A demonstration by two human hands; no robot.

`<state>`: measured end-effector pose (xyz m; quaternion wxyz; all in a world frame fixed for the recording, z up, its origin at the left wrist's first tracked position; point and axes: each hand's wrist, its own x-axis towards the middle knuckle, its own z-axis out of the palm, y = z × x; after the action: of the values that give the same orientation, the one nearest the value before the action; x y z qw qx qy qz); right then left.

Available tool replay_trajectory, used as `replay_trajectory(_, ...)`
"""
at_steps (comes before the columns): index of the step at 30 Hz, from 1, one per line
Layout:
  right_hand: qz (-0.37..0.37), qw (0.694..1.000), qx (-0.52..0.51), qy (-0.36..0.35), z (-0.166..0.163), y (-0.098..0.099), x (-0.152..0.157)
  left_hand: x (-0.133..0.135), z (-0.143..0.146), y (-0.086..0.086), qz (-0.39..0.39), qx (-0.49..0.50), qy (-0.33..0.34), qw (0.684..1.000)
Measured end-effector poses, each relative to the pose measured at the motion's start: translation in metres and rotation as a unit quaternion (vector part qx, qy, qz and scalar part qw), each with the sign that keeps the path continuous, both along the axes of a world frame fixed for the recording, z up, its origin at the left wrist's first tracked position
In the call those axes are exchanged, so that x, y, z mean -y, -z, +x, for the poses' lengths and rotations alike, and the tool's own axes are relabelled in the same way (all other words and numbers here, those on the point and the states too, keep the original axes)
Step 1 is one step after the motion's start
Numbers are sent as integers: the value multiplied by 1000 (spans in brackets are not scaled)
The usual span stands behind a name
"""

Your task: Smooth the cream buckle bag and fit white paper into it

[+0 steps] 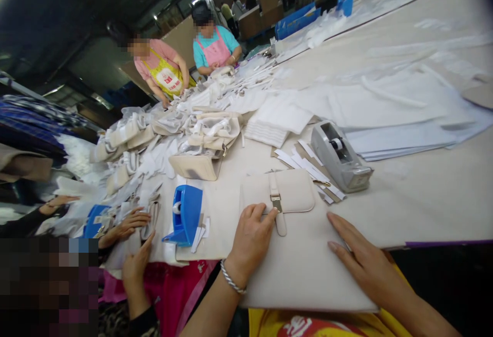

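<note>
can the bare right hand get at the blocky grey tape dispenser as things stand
Probably yes: the bare right hand lies open at the right edge of the cream buckled bag, and nothing visible stands between it and the blocky grey tape dispenser.

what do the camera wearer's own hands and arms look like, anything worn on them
Both hands are ungloved. The left hand has a silver-grey, twisted-looking bracelet around its wrist; the right hand shows no bracelet. No sleeves show on either visible forearm.
</note>
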<state>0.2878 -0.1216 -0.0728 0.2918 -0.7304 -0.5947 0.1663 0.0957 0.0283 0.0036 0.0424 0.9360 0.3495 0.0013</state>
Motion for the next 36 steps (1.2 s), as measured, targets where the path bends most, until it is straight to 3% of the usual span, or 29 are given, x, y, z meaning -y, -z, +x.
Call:
replay_trajectory(21,2,1000,-18,6,0,-2,-2,-1,5,4,21,-28,1,999)
replay_trajectory(30,-4,1000,-30,11,1,-1,-1,-3,-3,7,-2,11,10,1000)
replay_trajectory(36,-11,999,-33,14,0,-1,-2,-2,0,9,29,-31,30,999)
